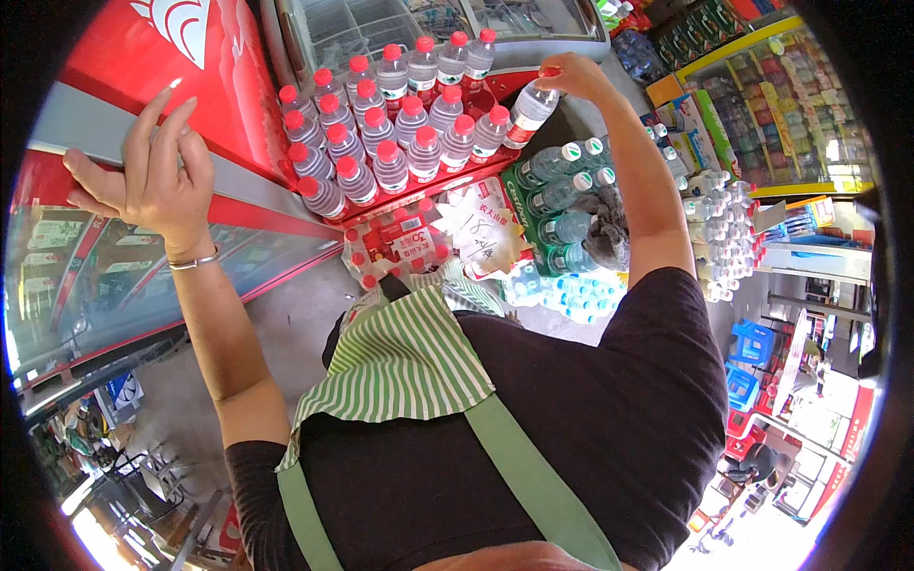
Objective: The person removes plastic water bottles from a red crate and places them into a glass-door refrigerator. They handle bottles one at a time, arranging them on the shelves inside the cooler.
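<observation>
My right hand (575, 76) grips the red cap of a clear plastic water bottle (530, 115). That bottle leans at the right end of a red display rack (421, 187), where several red-capped water bottles (391, 168) stand in rows. Part of the rack's red inside shows between the bottles nearest to my right hand. My left hand (153, 160) is raised with its fingers apart and holds nothing. It appears in front of a red and grey drinks fridge (235, 135), and a silver bangle (194, 260) circles its wrist.
Right of the rack, a green crate (525, 207) holds water bottles with a grey cloth (609, 227) on them. A shrink-wrapped bottle pack (400, 241) and a handwritten price card (480, 232) sit before it. A glass-lidded freezer (443, 21) stands behind; blue stools (750, 344) are at right.
</observation>
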Demonstrator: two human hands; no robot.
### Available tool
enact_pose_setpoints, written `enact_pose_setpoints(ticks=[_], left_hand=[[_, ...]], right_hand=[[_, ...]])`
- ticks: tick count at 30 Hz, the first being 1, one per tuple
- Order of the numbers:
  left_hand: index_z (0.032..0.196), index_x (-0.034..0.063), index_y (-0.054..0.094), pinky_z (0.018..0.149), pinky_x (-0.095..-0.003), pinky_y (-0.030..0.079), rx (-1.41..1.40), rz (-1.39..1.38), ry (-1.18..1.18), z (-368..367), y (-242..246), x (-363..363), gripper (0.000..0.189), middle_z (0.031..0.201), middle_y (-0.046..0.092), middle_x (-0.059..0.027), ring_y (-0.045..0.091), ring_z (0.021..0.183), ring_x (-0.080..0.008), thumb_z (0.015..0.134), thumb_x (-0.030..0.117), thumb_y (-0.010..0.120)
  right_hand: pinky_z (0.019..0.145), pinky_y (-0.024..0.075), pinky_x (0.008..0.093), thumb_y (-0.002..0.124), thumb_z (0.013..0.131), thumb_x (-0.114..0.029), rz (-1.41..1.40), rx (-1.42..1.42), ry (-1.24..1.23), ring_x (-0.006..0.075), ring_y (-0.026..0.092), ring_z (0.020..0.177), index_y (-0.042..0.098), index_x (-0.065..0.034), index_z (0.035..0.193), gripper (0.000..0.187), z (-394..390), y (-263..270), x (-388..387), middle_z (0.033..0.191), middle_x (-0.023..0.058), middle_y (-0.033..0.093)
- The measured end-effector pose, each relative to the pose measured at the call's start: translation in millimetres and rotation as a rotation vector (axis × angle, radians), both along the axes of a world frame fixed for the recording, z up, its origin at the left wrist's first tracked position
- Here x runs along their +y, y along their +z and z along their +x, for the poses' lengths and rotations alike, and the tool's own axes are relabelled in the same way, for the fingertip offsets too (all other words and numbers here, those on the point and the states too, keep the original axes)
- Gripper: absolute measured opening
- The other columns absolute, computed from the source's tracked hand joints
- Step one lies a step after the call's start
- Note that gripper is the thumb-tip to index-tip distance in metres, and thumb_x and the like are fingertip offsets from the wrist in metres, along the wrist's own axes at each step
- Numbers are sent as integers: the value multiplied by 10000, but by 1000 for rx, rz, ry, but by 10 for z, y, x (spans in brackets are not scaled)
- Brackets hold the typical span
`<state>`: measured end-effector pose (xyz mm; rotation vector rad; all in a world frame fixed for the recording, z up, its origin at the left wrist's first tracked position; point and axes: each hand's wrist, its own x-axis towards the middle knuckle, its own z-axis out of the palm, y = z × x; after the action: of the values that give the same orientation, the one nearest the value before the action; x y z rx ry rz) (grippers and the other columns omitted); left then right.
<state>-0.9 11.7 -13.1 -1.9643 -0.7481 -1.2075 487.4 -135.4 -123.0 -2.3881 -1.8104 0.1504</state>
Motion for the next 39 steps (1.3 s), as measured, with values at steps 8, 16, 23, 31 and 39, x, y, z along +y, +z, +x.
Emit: enact_pose_setpoints(ticks=[8, 16, 23, 31, 39], left_hand=[[810, 313, 703, 1043, -475, -149, -21, -23, -39, 63, -23, -1, 193, 966, 637, 181, 123, 1335, -353, 725, 193, 578], [808, 307, 704, 1046, -472, -143, -3, -15, -4, -38, 20, -34, 191, 975, 638, 174, 119, 1335, -351, 733, 192, 572], [810, 315, 702, 1046, -470, -142, -5, -16, -24, 53, -36, 9, 195, 974, 637, 178, 118, 1334, -352, 725, 189, 579], [815, 318, 700, 1043, -475, -146, -3, -16, 3, -6, -13, -9, 195, 973, 636, 181, 122, 1332, -360, 730, 194, 576], [818, 315, 701, 1041, -480, -153, 13, -15, 9, -15, 4, -19, 187, 978, 637, 176, 121, 1332, -361, 736, 204, 576]], right_hand=[[496, 472, 277, 671, 704, -215, -112, 282, -80, 133, 573, 659, 647, -120, 921, 238, -14, 193, -130, 779, 31, 616], [588, 481, 289, 648, 647, -31, -154, 307, -16, 161, 574, 743, 666, -106, 869, 235, -82, 239, -37, 837, 32, 594], [696, 447, 306, 596, 596, 58, -160, 214, 102, 216, 559, 829, 680, -101, 796, 269, 4, 197, -142, 855, 52, 550], [725, 440, 323, 577, 625, 64, -174, 182, 249, 234, 558, 852, 641, -84, 654, 164, -78, 180, -51, 837, 62, 555], [712, 432, 310, 526, 643, 63, -98, 137, 447, 221, 555, 834, 582, -40, 602, 124, 15, -23, -45, 793, 61, 545]])
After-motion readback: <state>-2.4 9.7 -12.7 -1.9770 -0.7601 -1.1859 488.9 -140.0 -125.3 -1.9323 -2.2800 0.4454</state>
